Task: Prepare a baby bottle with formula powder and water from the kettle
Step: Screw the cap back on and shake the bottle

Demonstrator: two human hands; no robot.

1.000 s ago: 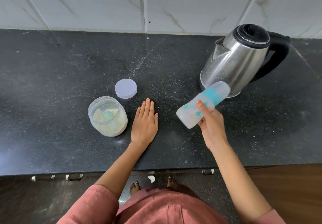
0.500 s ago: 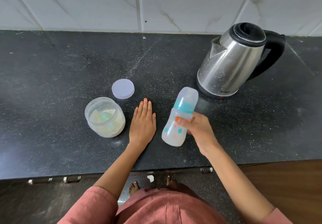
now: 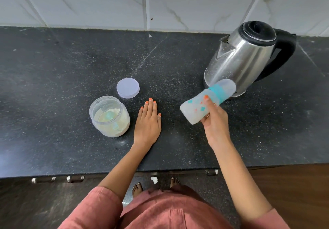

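Observation:
My right hand grips a capped baby bottle with a teal collar and milky liquid inside. I hold it above the counter, tilted with its cap toward the steel kettle at the right. My left hand rests flat on the black counter, fingers straight. Just left of that hand stands an open clear jar of formula powder with a teal scoop in it. The jar's pale round lid lies behind it.
A white tiled wall rises behind the counter. The kettle's black handle points right. The counter's front edge runs below my forearms, with drawer handles under it.
The bottle swung from tilted right to nearly upright near my left hand, then back to tilted toward the kettle. My left hand stayed flat on the counter.

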